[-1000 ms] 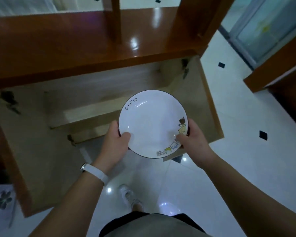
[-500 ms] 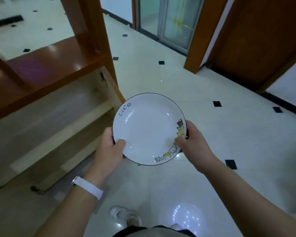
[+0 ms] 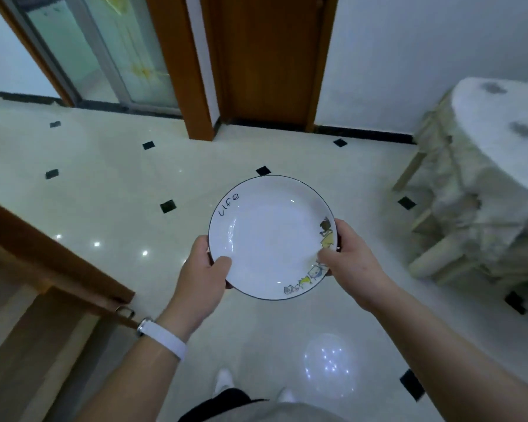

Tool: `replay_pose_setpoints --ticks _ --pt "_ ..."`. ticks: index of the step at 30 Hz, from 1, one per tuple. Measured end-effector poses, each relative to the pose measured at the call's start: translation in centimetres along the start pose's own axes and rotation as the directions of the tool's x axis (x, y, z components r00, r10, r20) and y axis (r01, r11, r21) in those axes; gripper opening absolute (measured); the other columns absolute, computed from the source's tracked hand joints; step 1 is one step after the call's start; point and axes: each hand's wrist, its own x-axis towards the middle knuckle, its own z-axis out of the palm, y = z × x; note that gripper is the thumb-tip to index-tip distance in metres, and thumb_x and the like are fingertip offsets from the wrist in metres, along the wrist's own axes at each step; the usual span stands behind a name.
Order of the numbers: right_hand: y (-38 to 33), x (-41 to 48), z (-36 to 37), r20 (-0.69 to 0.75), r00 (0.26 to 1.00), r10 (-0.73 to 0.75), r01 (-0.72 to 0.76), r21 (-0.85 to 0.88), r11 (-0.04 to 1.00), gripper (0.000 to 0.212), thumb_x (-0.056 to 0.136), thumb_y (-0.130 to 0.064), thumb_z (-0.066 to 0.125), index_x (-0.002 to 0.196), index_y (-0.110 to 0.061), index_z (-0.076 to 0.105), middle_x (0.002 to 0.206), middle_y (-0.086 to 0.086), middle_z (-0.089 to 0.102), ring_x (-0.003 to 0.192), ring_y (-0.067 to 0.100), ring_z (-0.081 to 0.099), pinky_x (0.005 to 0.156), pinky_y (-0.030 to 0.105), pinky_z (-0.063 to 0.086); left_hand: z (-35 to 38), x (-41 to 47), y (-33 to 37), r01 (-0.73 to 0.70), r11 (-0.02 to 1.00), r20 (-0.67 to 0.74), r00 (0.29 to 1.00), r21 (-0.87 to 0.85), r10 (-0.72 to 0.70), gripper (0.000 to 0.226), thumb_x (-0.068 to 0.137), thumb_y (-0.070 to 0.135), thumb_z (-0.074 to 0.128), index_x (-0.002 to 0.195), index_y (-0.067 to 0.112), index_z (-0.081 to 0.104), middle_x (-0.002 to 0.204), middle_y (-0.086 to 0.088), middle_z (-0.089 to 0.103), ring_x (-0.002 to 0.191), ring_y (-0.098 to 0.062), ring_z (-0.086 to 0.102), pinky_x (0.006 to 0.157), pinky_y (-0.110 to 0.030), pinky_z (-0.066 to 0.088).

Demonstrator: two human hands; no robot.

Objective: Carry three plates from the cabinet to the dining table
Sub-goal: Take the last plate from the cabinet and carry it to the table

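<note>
The step in hand looks like the carry itself. The plate [image 3: 272, 236] is held in the air over the floor [image 3: 110, 184], with the cabinet [image 3: 52, 263] at lower left and the cloth-draped desk [image 3: 500, 141] off to the right. The left grip [image 3: 200, 275] clasps the near-left rim, thumb on top; the right grip [image 3: 351, 263] clasps the right rim, thumb over the cartoon print. Next, I judge, comes a turn right toward the desk, plate kept level, then a flat set-down on the cloth.

The plate is round, shallow and glossy white with a thin dark edge line, probably glazed ceramic, so slick and breakable (whether others are stacked beneath it cannot be told from above). The floor is polished pale tile with black diamond insets. The desk cloth hangs soft and wrinkled.
</note>
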Motion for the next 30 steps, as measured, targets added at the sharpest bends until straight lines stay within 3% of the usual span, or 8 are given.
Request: replay_pose_setpoints --ticks 3,6,10,13,21,24,26,30 --pt "1.3 -1.0 -4.1 -0.116 0.993 0.024 -0.017 0.058 0.998 0.044 0.078 0.002 0.05 0.108 -0.028 0.06 0.099 0.01 0.069 0.092 0.036 0.066 0.077 0.049 0.059 4.2 1.2 1.9 -0.03 0.999 0.138 0.99 0.011 0.028 0.024 0.087 0.006 0.05 0.098 0.026 0.056 0.092 -0.004 0.069 0.076 -0.021 0.062 0.058 -0.026 0.053" --pt "2.4 -1.7 -7.4 -0.233 0.97 0.06 -0.035 0.111 0.993 0.045 0.078 0.001 0.05 0.111 -0.027 0.06 0.1 0.012 0.069 0.094 0.036 0.066 0.076 0.047 0.06 8.1 2.9 3.3 -0.072 0.997 0.257 0.965 0.036 0.06 0.024 0.087 0.006 0.05 0.098 0.026 0.056 0.093 -0.004 0.07 0.077 -0.021 0.064 0.057 -0.023 0.052" --pt "3.9 -1.6 -11.4 -0.388 0.914 0.121 -0.057 0.172 0.983 0.043 0.078 0.003 0.05 0.107 -0.028 0.061 0.102 0.016 0.068 0.094 0.038 0.065 0.077 0.049 0.06 14.1 5.8 4.7 -0.101 0.993 0.407 0.911 0.065 0.066 0.025 0.086 0.005 0.05 0.093 0.028 0.056 0.091 -0.007 0.071 0.075 -0.023 0.064 0.063 -0.034 0.056" --pt "4.4 -0.9 -13.8 -0.499 0.851 0.162 -0.058 0.218 0.974 0.046 0.08 0.007 0.049 0.1 -0.033 0.061 0.1 0.013 0.069 0.087 0.031 0.067 0.074 0.042 0.059 18.4 8.3 5.8 -0.126 0.99 0.506 0.86 0.07 0.074 0.024 0.083 0.008 0.051 0.091 0.03 0.056 0.092 -0.005 0.07 0.079 -0.027 0.065 0.065 -0.038 0.057" --pt "4.8 1.4 -18.3 -0.689 0.667 0.283 -0.096 0.297 0.95 0.046 0.083 0.004 0.052 0.11 -0.032 0.06 0.101 0.001 0.072 0.093 0.024 0.07 0.07 0.035 0.06 28.0 14.8 9.9 -0.154 0.986 0.756 0.653 0.064 0.053 0.028 0.075 0.016 0.049 0.09 0.039 0.059 0.094 -0.006 0.071 0.081 -0.031 0.066 0.071 -0.048 0.06" --pt "4.3 1.7 -19.5 -0.753 0.58 0.309 -0.09 0.318 0.944 0.044 0.083 0.005 0.051 0.109 -0.029 0.06 0.1 0.002 0.072 0.091 0.023 0.07 0.065 0.029 0.058 31.2 16.0 10.8 -0.17 0.984 0.82 0.57 0.058 0.05 0.029 0.081 0.01 0.049 0.094 0.034 0.058 0.095 -0.009 0.069 0.076 -0.027 0.063 0.057 -0.035 0.056" --pt "3.9 1.5 -20.3 -0.792 0.523 0.314 -0.068 0.329 0.942 0.044 0.084 0.006 0.05 0.103 -0.032 0.06 0.099 0.001 0.071 0.089 0.021 0.07 0.06 0.024 0.056 33.4 16.6 11.7 -0.178 0.983 0.861 0.506 0.047 0.051 0.029 0.084 0.006 0.049 0.099 0.029 0.058 0.097 -0.007 0.069 0.076 -0.022 0.064 0.056 -0.026 0.052" --pt "4.5 0.6 -21.7 -0.842 0.419 0.34 -0.059 0.348 0.936 0.042 0.083 0.006 0.05 0.106 -0.028 0.061 0.102 0.002 0.071 0.092 0.022 0.069 0.067 0.031 0.06 37.3 16.0 13.0 -0.187 0.982 0.916 0.399 0.036 0.043 0.029 0.086 0.003 0.049 0.099 0.027 0.057 0.101 -0.003 0.07 0.087 -0.023 0.068 0.06 -0.029 0.055"
